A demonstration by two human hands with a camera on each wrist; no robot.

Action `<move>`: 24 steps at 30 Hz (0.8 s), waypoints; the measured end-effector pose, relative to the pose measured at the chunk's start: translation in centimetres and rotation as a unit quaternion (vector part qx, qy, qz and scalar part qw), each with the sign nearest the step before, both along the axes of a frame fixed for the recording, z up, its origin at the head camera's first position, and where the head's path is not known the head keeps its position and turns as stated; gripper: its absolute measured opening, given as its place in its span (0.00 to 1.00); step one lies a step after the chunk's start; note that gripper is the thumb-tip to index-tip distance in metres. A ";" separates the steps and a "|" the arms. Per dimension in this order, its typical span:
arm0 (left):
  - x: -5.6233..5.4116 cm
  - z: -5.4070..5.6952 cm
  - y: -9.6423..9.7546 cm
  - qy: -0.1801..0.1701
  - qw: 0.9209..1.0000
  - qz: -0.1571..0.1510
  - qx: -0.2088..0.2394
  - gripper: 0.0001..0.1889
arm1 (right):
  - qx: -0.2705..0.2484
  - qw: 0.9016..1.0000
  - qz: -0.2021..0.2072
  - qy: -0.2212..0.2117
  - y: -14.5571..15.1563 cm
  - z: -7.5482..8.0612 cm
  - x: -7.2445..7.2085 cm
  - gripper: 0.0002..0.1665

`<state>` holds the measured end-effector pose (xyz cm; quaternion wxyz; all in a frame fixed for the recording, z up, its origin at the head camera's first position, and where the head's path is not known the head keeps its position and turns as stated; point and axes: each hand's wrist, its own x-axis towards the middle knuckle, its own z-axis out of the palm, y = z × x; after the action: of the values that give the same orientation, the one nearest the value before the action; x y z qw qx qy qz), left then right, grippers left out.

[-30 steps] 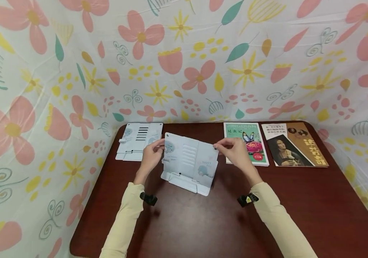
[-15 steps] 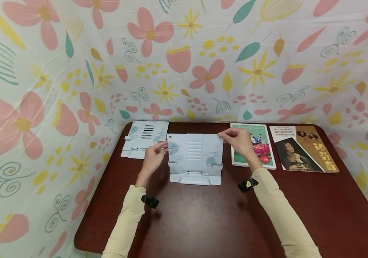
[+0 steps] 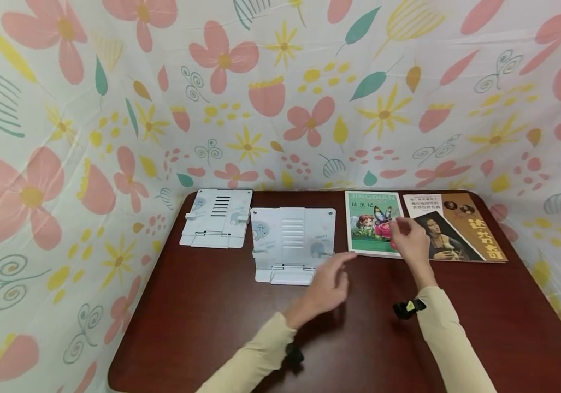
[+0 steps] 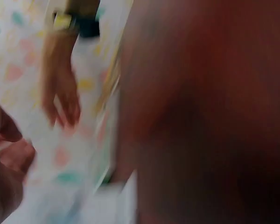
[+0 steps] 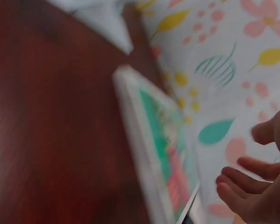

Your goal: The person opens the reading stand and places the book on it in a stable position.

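Note:
A white folding book stand (image 3: 292, 240) with slots and printed cartoon figures stands mid-table in the head view. My left hand (image 3: 326, 286) is in front of its lower right corner, fingers extended toward the right and holding nothing. Over the right part of a green-covered book (image 3: 366, 224) hovers my right hand (image 3: 409, 240), its fingers loosely bent with nothing between them. The right wrist view shows that hand (image 5: 256, 177) apart from the book (image 5: 163, 149), which is blurred. In the left wrist view both hands appear, also blurred.
A second white book stand (image 3: 217, 218) lies at the table's back left corner. Right of the green book lies a brown and white book (image 3: 457, 226) with a portrait on its cover. A flower-patterned cloth (image 3: 309, 82) rises behind the dark red table (image 3: 201, 311).
The stand was lowered and straightened, then both hands let go of it. My left hand has swung right across its front; my right hand has moved right, over the green book.

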<state>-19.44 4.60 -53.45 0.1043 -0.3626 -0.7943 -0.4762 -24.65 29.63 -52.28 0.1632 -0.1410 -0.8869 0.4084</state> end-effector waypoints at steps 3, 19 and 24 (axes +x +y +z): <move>0.4 -0.9 4.4 -0.182 0.980 0.028 -0.079 0.33 | 0.032 0.997 0.015 -0.063 1.8 -1.4 1.3 0.34; -4.7 -1.2 10.3 -0.440 0.862 0.226 0.109 0.37 | 0.090 0.989 0.050 -0.106 3.0 -4.6 3.6 0.35; -5.4 -0.2 11.0 -0.492 0.808 0.232 0.227 0.31 | 0.028 0.995 0.029 -0.096 3.4 -5.6 4.5 0.35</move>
<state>-24.82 15.61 -53.65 -0.1134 0.1488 -0.6690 -0.7194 -20.17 33.03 -57.86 0.0695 -0.1488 -0.9132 0.3729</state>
